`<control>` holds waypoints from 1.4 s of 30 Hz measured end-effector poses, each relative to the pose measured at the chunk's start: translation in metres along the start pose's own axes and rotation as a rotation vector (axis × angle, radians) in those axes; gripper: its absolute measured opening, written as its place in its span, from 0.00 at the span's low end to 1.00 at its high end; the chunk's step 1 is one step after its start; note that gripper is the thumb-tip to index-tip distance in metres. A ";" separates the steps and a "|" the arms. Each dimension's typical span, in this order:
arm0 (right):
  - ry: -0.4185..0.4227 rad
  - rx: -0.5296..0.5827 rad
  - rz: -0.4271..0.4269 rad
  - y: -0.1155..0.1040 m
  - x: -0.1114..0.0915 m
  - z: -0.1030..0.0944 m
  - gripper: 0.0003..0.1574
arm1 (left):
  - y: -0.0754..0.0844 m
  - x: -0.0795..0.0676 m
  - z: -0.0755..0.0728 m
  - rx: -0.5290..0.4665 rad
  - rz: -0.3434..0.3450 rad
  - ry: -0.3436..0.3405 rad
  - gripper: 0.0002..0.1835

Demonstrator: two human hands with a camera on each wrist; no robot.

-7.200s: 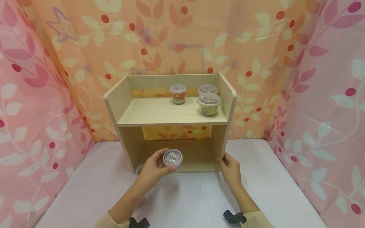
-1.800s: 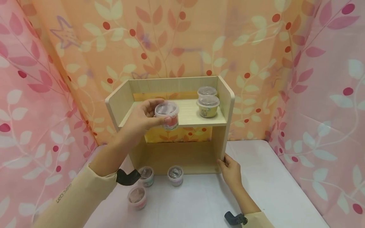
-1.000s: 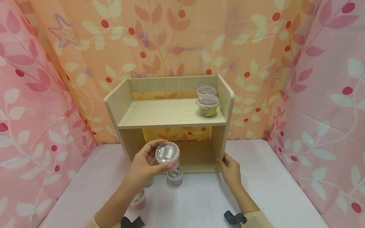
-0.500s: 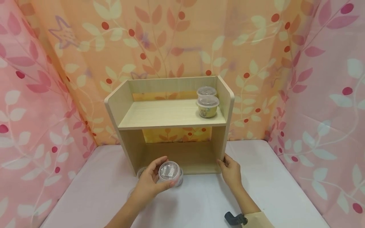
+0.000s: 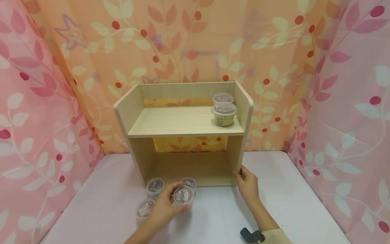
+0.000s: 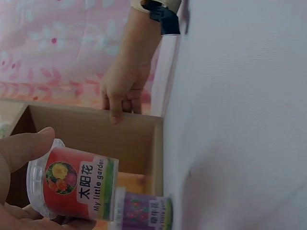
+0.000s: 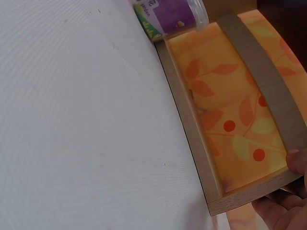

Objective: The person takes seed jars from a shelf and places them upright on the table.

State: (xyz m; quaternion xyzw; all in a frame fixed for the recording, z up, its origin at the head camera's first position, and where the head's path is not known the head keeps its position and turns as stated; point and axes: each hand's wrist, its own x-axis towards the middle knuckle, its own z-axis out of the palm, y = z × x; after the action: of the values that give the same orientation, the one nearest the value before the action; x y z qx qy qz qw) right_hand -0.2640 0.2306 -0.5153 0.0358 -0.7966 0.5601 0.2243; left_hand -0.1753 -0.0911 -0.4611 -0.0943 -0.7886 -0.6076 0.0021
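Note:
My left hand (image 5: 164, 207) holds a clear-lidded plastic cup (image 5: 183, 195) by its sides, thumb across from the fingers. In the left wrist view this cup shows a red label (image 6: 79, 182) with a flower picture and "My little garden"; its base is a little above the table. Just behind it stands a purple-labelled cup (image 5: 190, 182), partly hidden. My right hand (image 5: 248, 184) grips the front edge of the right side panel of a wooden two-tier shelf (image 5: 186, 134), low down. In the right wrist view, thumb and fingers (image 7: 273, 211) lie on either side of that panel.
Two more lidded cups, one (image 5: 155, 185) by the shelf's left front corner and another (image 5: 145, 207) nearer, stand left of my left hand. Two wider lidded tubs, the front one yellow (image 5: 224, 116), sit at the upper tier's right end. A white cloth (image 5: 274, 189) covers the table.
The purple-labelled cup, earlier in my left hand, now stands on the table. My left hand has lifted the red-labelled cup off the upper tier and lowered it. My right hand has stayed put.

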 end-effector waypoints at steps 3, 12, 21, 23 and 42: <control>-0.001 -0.011 0.003 0.001 0.000 0.000 0.28 | -0.004 -0.001 0.002 0.063 0.003 0.004 0.41; -0.009 -0.015 0.005 0.001 0.001 0.000 0.28 | -0.017 -0.003 0.004 0.166 -0.028 -0.020 0.43; -0.001 -0.014 0.007 0.001 0.002 0.000 0.28 | -0.028 -0.006 0.014 0.261 0.005 -0.034 0.43; -0.004 -0.019 0.014 0.001 0.001 0.000 0.28 | -0.028 -0.006 0.014 0.275 0.011 -0.027 0.42; -0.002 -0.025 0.009 -0.001 0.000 0.000 0.28 | -0.032 -0.006 0.014 0.299 -0.009 -0.047 0.44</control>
State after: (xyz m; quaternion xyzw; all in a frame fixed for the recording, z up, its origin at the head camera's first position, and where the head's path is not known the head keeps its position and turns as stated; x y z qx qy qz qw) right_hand -0.2643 0.2302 -0.5145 0.0301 -0.8039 0.5512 0.2213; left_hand -0.1731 -0.0863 -0.4958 -0.1036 -0.8704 -0.4812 -0.0050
